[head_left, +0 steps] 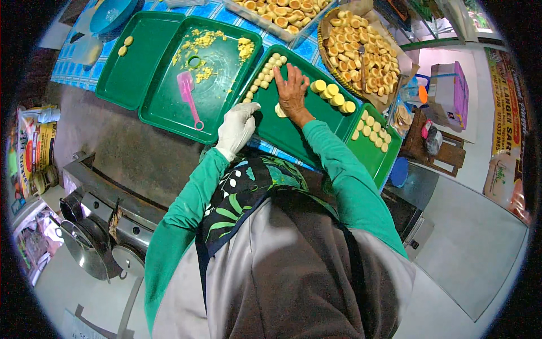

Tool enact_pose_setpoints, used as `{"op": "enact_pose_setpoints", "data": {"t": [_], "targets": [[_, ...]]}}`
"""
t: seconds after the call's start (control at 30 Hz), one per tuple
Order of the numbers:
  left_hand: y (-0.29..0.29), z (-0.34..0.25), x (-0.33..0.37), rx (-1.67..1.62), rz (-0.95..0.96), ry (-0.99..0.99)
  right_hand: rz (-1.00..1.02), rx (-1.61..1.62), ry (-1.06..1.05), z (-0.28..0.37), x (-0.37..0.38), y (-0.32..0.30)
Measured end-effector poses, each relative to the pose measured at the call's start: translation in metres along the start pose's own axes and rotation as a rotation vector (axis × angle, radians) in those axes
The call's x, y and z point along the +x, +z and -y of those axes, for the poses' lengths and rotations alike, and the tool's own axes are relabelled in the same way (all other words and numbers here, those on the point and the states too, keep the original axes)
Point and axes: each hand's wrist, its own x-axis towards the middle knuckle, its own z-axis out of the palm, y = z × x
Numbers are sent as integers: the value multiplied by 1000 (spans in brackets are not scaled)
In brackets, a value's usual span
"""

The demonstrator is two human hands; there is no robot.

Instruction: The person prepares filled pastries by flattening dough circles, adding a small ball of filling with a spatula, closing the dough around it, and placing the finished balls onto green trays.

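My right hand (pixel 293 93), bare, has its fingers spread over a dark green tray (pixel 305 135). Its fingertips lie beside rows of small pale dough balls (pixel 264 76). A flattened piece of dough (pixel 280 110) shows partly beside the palm; what lies beneath the palm is hidden. Over the same tray's left edge, my left hand (pixel 237 131) wears a white glove with its fingers curled in. Whatever those fingers hold, if anything, cannot be seen. Short yellow cylinders (pixel 337 100) stand in a line at the tray's right side.
Left lies a green tray (pixel 210 131) with yellow crumbs (pixel 206 38), a green ring (pixel 194 61) and a pink scoop (pixel 186 87). Pale rounds (pixel 377 131) fill part of a lighter tray (pixel 389 161) at right. Behind are a basket (pixel 324 48) and tub (pixel 254 26) of baked cookies.
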Motion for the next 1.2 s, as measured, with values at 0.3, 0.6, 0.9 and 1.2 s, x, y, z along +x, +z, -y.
{"op": "enact_pose_setpoints", "data": {"t": [0.3, 0.6, 0.9, 1.2], "targets": [[-3, -1, 7, -48, -6, -62, -70, 49, 6, 22, 0, -8], [-3, 5, 9, -144, 10, -158, 39, -32, 38, 39, -3, -8], [-2, -1, 12, 70, 163, 63, -45, 262, 302, 9, -16, -32], [62, 12, 22, 720, 477, 395, 358, 153, 312, 13, -73, -74]]}}
